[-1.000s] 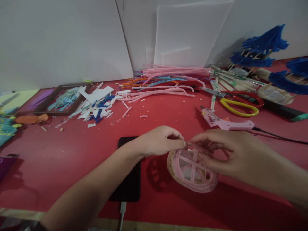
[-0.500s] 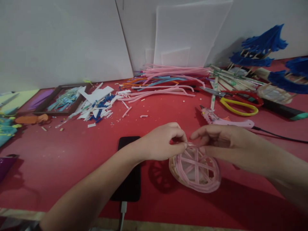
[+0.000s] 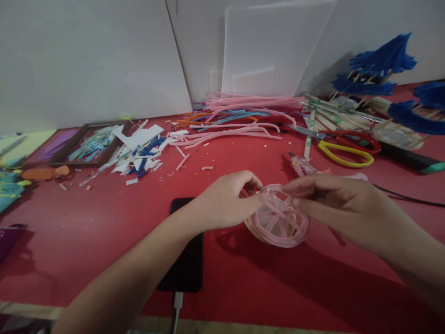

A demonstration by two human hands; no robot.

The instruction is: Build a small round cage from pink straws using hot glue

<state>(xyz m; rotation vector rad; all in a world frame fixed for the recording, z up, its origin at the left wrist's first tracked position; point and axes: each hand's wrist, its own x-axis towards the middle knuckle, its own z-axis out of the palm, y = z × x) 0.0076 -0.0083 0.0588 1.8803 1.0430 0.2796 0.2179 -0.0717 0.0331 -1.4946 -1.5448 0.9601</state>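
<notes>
A round pink wheel-like piece (image 3: 279, 218) with crossing spokes and a pale rim behind it is held just over the red table. My left hand (image 3: 232, 197) pinches its upper left edge between thumb and fingers. On the upper right edge, my right hand (image 3: 330, 199) closes thumb and fingertips around the rim. Behind the right hand, a pink glue gun (image 3: 301, 166) lies partly hidden. A black phone (image 3: 186, 260) with a white cable rests under my left forearm.
Pink strips (image 3: 243, 132) lie along the back wall. Scissors (image 3: 344, 148) with red and yellow handles sit at right, near wooden sticks (image 3: 323, 113) and blue-roofed models (image 3: 382, 60). White scraps (image 3: 142, 139) and a brown tray (image 3: 57, 160) are at left.
The pink wheel has risen and tilted, its lower edge now higher up. My right hand has closed onto its rim, and my left hand has shifted slightly left.
</notes>
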